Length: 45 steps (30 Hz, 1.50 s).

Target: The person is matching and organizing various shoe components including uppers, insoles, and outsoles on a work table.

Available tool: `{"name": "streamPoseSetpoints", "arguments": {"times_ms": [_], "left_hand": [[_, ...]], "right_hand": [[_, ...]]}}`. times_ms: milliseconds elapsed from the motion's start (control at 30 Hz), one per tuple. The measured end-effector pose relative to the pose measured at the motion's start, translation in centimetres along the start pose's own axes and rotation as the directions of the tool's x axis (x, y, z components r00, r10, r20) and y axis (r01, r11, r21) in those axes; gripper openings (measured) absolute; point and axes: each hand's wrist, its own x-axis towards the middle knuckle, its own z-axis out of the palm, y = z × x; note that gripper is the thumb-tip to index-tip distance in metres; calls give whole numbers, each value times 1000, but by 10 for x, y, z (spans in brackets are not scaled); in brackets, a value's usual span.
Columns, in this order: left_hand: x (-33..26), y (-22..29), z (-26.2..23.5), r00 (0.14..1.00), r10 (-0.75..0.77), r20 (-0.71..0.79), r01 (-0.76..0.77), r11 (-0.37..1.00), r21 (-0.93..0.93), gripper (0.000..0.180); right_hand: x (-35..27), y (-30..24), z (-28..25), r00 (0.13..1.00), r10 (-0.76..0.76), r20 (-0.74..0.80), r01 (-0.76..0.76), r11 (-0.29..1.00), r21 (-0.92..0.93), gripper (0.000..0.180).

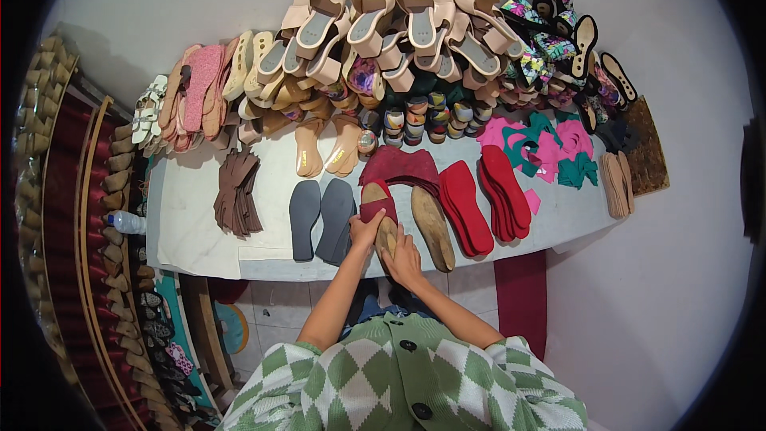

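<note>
Two-handed grip on the wooden last point(386, 233), at six o'clock on the table point(187, 215), toe toward twelve: pinched at the dark red strap point(375, 208) by the left hand point(365, 231), clasped near the heel by the right hand point(405, 260). Best to brace the heel while smoothing the strap.

The gripped shoe last point(386, 231) looks like worn, matt wood, its strap point(373, 207) like matt cloth. Just right of the grip, a second last point(432, 225) shows scuffed bare wood; beyond it, red soles point(460, 211) look smooth. Left of the grip, grey soles point(305, 219) look matt and foam-like.
</note>
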Motion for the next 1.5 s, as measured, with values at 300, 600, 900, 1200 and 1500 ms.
{"name": "streamPoseSetpoints", "arguments": {"times_ms": [300,600,900,1200,1500], "left_hand": [[-7,12,0,1000,-18,-21,22,987,157,98],[19,-2,5,991,10,130,-51,948,314,83],[32,-20,-2,909,-97,405,336,746,-575,33],[46,-37,15,977,-144,157,210,776,-595,24],[37,-29,11,982,-149,115,187,845,-500,23]], "right_hand": [[1,7,3,999,-32,-23,32,999,11,77],[1,9,7,998,-11,-59,13,999,36,76],[-3,13,-5,997,17,-74,-5,988,154,72],[-5,15,-7,994,4,-109,14,986,167,74],[-6,15,-7,995,-12,-99,29,985,168,72]]}}
